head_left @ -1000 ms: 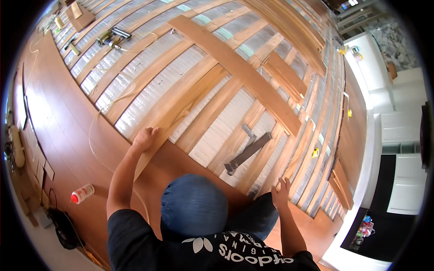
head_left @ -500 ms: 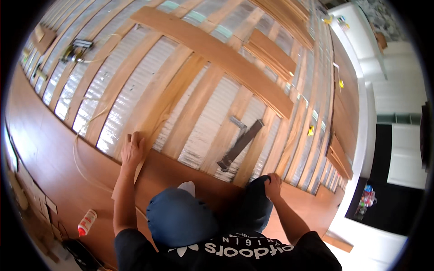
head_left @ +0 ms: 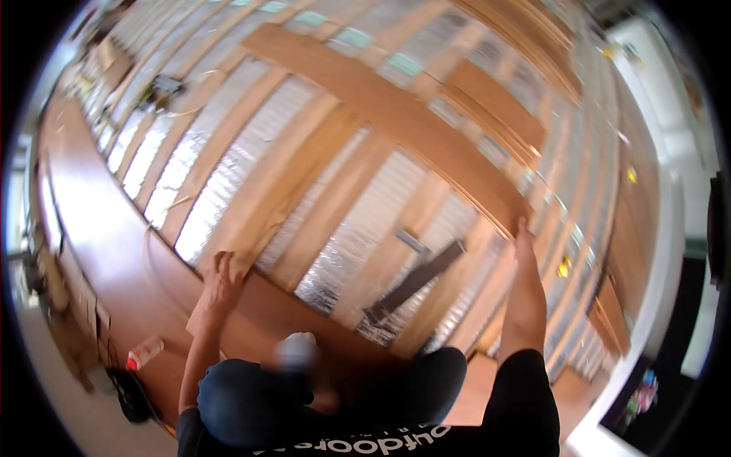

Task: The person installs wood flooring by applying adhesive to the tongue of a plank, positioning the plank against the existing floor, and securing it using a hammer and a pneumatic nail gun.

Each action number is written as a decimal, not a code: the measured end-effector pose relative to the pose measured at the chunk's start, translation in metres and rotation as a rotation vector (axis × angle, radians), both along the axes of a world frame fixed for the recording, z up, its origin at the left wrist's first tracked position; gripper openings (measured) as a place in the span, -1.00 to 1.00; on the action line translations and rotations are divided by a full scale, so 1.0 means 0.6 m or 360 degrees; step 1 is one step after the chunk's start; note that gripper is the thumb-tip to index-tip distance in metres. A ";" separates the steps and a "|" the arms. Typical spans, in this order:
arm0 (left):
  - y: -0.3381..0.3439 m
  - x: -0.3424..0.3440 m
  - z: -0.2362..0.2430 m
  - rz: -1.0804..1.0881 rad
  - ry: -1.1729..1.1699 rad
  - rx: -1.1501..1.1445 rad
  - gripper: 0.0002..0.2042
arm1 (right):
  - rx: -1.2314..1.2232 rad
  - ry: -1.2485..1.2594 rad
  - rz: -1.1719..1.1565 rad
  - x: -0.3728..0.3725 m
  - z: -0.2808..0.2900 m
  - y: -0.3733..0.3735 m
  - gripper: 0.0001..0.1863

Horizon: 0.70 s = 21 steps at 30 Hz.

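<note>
My right hand (head_left: 524, 238) is at the near right end of a long brown floorboard (head_left: 381, 103), its blurred fingers closed about the edge. That board lies across pale wooden battens with silvery foil between them. My left hand (head_left: 221, 280) rests with fingers apart on a wide pale wooden strip (head_left: 278, 202), by the edge of the laid brown floor (head_left: 266, 308). Between my hands, a dark flat metal bar (head_left: 417, 280) with hooked ends lies on the battens. Beside it is a small grey metal piece (head_left: 412, 241).
More floorboards (head_left: 499, 99) lie stacked beyond the long one. A tool with a pale hose (head_left: 161, 91) sits far left. On the laid floor at lower left is a white bottle (head_left: 146, 352) with a red cap. A small yellow object (head_left: 563, 266) lies to the right.
My right hand has left my knee and reached forward to the end of the long floorboard. The left hand stays on the strip. The view has shifted.
</note>
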<state>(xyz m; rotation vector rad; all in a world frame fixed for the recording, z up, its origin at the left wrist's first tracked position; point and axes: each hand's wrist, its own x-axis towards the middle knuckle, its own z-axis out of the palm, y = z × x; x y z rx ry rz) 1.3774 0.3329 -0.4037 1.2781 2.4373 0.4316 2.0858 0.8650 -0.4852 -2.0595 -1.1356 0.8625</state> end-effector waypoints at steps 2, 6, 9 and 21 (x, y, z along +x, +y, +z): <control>-0.015 -0.001 0.077 0.0026 0.0039 -0.0239 -0.48 | 0.0171 -0.0172 0.0274 -0.084 -0.062 -0.020 -0.08; -0.075 0.001 0.021 0.0113 0.0073 -0.0150 -0.49 | -0.0194 -0.0534 0.0188 -0.136 -0.037 -0.037 0.05; -0.141 0.026 0.026 0.0171 -0.0021 -0.0199 -0.55 | -0.0450 -0.0092 0.0386 -0.214 -0.039 -0.074 0.02; 0.061 0.005 0.053 -0.0096 -0.0395 0.0154 -0.55 | -0.1022 0.0797 0.0571 -0.032 0.081 -0.032 -0.21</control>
